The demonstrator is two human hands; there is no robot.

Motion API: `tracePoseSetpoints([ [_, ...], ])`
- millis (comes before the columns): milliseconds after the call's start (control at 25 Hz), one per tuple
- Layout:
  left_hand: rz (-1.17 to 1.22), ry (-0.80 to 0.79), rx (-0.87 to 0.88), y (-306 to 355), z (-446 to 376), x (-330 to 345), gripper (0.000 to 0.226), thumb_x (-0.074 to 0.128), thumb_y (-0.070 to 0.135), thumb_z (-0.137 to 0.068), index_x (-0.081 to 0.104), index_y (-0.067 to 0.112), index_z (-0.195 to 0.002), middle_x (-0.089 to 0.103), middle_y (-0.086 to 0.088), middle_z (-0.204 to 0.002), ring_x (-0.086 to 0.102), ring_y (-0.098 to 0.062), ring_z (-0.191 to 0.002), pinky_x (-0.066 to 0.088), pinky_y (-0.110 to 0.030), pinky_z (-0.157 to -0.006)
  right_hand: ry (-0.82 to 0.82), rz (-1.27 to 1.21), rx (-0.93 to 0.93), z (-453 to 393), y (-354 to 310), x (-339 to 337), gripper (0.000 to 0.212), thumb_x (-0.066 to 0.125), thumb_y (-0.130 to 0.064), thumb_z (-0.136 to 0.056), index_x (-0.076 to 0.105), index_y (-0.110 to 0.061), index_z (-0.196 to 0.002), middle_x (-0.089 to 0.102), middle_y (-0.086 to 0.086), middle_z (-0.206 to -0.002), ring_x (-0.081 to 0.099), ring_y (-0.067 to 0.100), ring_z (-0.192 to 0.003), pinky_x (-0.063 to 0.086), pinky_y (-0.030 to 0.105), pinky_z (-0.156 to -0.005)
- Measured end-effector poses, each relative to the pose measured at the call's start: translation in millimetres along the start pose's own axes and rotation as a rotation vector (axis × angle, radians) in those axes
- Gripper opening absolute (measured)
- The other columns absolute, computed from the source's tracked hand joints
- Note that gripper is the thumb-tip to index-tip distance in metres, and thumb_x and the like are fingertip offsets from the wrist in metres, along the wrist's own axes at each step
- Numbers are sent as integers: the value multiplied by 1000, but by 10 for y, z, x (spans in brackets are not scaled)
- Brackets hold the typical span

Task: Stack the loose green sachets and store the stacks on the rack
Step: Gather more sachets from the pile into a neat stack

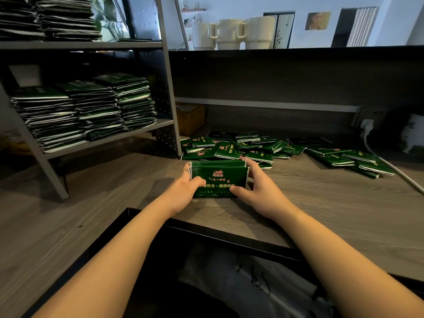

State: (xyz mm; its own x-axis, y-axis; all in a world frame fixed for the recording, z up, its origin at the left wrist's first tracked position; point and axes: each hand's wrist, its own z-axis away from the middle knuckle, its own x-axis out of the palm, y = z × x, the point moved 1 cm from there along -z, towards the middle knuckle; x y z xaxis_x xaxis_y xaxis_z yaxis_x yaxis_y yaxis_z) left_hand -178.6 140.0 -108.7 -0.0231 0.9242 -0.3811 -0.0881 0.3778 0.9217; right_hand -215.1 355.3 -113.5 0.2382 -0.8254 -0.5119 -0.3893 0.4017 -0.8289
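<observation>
A small stack of green sachets (218,175) stands on the wooden desk (321,203) in front of me. My left hand (183,189) grips its left end, thumb over the front face. My right hand (257,187) grips its right end, thumb on the lower front edge. Behind the stack, a heap of loose green sachets (263,148) is spread across the desk toward the right. The grey metal rack (169,92) stands at the left; its middle shelf carries three tall stacks of sachets (87,109), and its top shelf holds more stacks (50,17).
A dark raised counter (298,51) runs behind the desk with three cream mugs (229,33) on top. A cardboard box (190,118) sits beside the rack. A white plug and cable (367,129) run along the right. A dark opening (206,271) lies below my arms.
</observation>
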Motion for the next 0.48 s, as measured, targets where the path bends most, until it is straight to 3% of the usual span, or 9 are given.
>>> tracePoseSetpoints([
  [160, 76, 116, 18, -33, -37, -26, 90, 59, 56, -71, 27, 32, -151, 48, 1, -149, 42, -23, -138, 30, -49, -117, 284, 8, 63, -52, 56, -134, 58, 69, -39, -90, 45, -23, -140, 61, -2, -128, 57, 14, -119, 47, 33, -98],
  [240, 102, 147, 0, -46, -110, -60, 98, 60, 61, -61, 29, 35, -151, 47, 1, -150, 43, -23, -138, 32, -50, -116, 391, 86, 115, -138, 78, -250, 48, 68, -38, -91, 52, -19, -132, 61, 1, -126, 56, 18, -120, 46, 33, -97],
  [320, 115, 152, -10, 33, -164, -63, 99, 61, 59, -63, 27, 33, -153, 42, 0, -155, 41, -25, -139, 32, -52, -116, 391, 210, 153, -264, 98, -335, 48, 69, -37, -90, 54, -15, -130, 60, 4, -130, 54, 21, -124, 44, 34, -99],
  [400, 93, 197, -29, 109, -244, -60, 81, 61, 43, -83, 27, 24, -153, 40, -2, -155, 39, -27, -139, 33, -52, -115, 361, 380, 143, -397, 131, -385, 56, 70, -40, -89, 52, -12, -134, 57, 5, -135, 51, 22, -128, 42, 35, -102],
  [480, 96, 276, -12, 90, -295, -62, 57, 60, 31, -93, 39, 20, -144, 50, -3, -144, 46, -28, -132, 39, -47, -109, 311, 489, 123, -511, 139, -396, 64, 72, -43, -87, 48, -12, -138, 53, 6, -139, 47, 22, -131, 40, 36, -106],
])
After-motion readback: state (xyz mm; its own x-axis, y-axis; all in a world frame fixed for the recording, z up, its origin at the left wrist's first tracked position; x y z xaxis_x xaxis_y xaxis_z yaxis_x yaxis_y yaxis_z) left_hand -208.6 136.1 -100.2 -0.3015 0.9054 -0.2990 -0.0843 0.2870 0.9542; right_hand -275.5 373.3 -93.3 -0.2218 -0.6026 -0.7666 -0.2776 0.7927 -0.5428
